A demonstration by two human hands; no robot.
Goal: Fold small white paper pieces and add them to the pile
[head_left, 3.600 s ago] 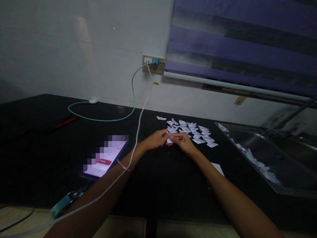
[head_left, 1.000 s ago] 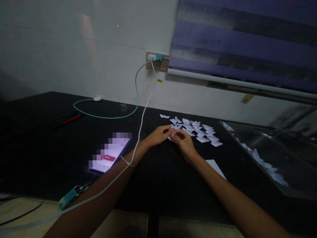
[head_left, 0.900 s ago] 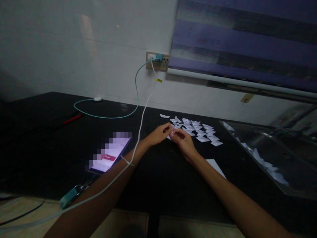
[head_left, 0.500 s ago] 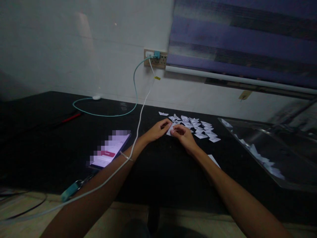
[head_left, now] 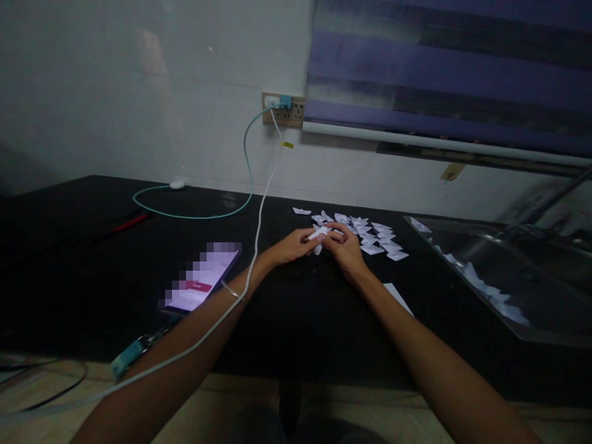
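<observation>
Head view: the work in hand looks like folding; one folded paper (head_left: pixel 319 233) is between the two hands, over the dark counter (head_left: pixel 296 320).
Left hand (head_left: pixel 295 245): thumb and fingers closed in a pinch on the left side of the folded paper, with no clear gap.
Right hand (head_left: pixel 346 248): fingers curled, thumb and forefinger holding the other side; what the lower fingers do is hidden.
Fold stage: flaps stick out at top and bottom, so it seems partway shaped; the exact crease is too small to tell.
Next move: probably calls for a steady left pinch while the right fingertips press or open a flap, gently, since thin paper tears.
Counter left: a red stick (head_left: pixel 130 222), a looped teal cable (head_left: pixel 194 217), a lit phone (head_left: pixel 198 280) beside the left forearm, a teal strap (head_left: pixel 127 359) near the front edge; a white cable (head_left: pixel 256 246) crosses that forearm.
Counter middle: one paper boat (head_left: pixel 302 211) apart, then a cluster of boats (head_left: pixel 370 249) beyond the right hand.
Counter right: a paper sheet (head_left: pixel 398 299) by the right forearm; a metal sink (head_left: pixel 555 296), white shapes (head_left: pixel 493 293) along its edge, lying or mirrored, cannot tell.
Room: pale wall (head_left: pixel 115 111), socket strip (head_left: pixel 283 117) with two plugs, purple blind (head_left: pixel 416 74).
</observation>
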